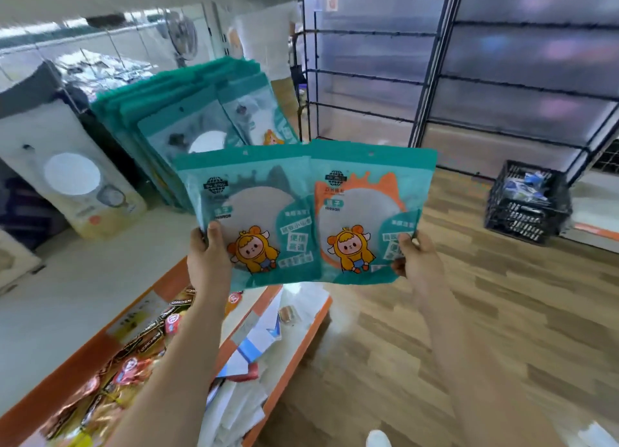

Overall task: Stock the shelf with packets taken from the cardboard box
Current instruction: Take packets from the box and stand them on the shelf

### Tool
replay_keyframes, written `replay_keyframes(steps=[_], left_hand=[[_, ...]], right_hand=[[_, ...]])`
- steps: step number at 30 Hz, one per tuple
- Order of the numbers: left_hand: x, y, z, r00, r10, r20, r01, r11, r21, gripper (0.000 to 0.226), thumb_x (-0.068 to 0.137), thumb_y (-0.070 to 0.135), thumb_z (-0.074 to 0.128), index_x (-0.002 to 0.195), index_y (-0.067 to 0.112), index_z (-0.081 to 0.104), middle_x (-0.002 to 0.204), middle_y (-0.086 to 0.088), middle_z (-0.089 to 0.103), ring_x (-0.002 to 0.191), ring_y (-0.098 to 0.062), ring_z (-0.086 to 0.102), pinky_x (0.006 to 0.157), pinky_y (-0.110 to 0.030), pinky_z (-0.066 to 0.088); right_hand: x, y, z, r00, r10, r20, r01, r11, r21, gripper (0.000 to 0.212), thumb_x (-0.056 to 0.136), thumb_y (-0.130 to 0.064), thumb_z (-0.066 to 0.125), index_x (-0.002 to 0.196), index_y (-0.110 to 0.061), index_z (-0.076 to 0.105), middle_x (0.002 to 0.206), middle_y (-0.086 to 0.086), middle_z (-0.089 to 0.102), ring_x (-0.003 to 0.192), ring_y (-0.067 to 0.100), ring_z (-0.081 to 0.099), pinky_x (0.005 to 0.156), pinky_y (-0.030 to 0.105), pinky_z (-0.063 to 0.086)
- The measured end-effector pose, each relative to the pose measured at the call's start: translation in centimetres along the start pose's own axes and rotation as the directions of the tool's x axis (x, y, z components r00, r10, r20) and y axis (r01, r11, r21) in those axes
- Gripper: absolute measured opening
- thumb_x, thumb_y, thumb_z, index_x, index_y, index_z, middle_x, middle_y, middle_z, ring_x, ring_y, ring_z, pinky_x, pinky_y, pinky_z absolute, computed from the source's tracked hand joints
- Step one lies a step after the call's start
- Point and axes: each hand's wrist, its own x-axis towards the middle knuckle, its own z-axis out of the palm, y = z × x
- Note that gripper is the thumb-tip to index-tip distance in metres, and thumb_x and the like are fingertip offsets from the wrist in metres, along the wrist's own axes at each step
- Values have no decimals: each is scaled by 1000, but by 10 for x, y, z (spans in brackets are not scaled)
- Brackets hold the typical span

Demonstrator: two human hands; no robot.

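I hold up two teal mirror packets side by side in front of me. My left hand (207, 255) grips the lower left corner of the left packet (254, 212), which shows a grey mirror. My right hand (415, 259) grips the lower right corner of the right packet (365, 212), which shows an orange mirror and overlaps the left one's edge. Behind them, a row of the same teal packets (174, 111) stands leaning on the white shelf (67, 296). No cardboard box is in view.
A white packet with a round mirror (77, 178) leans at the left of the shelf. Below, an orange-edged lower shelf (294, 356) holds snack packets and white items. A black crate (526, 202) sits on the wooden floor at right, with black wire racks (435, 61) behind.
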Motion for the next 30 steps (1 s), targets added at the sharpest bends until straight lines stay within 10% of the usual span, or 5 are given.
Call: replay_keyframes(steps=[30], left_hand=[[136,35,132,794,-104,-600,67,994,-84,38,98,39,38,104,6,58,104,-15,64,97,-32,59,84,-46,48]], right_hand=[[286,-81,180,790,-71,609,67,997,28,16,101,-24,38,91,-23,50,93,0,63,77,12,59,49,15,46]])
